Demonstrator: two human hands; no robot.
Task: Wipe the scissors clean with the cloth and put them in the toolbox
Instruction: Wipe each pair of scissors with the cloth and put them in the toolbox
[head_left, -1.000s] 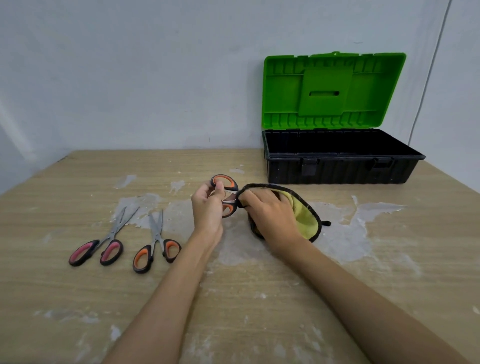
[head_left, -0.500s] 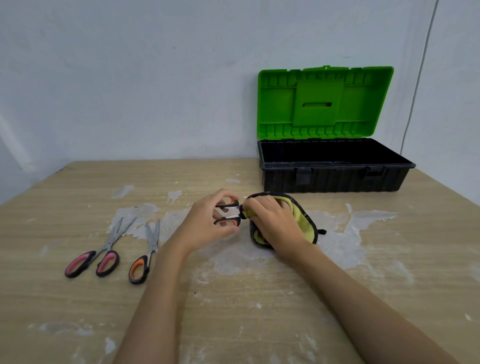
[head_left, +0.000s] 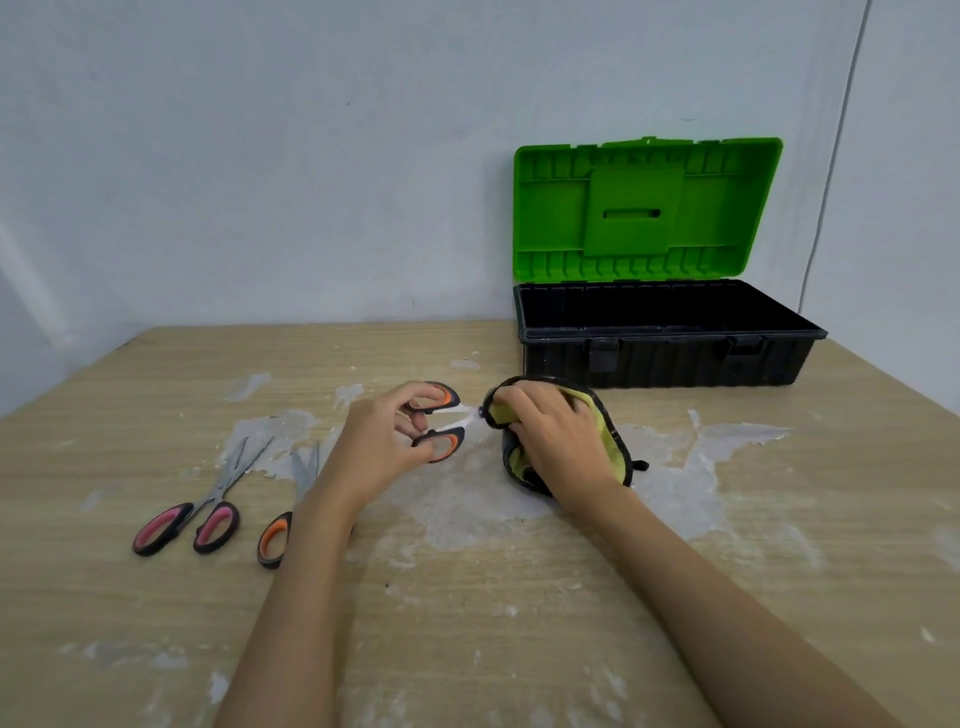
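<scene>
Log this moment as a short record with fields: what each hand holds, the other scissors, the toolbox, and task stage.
left hand: left hand grips the orange-and-black-handled scissors by the handles, held open
right hand: right hand bunches the yellow cloth with black trim around the blades
waiting: pink-handled scissors and second orange-handled scissors lie on the wooden table, the latter partly behind the left forearm
toolbox: black toolbox with green lid, lid up, no contents visible
stage: wiping; nothing seen stowed yet
</scene>
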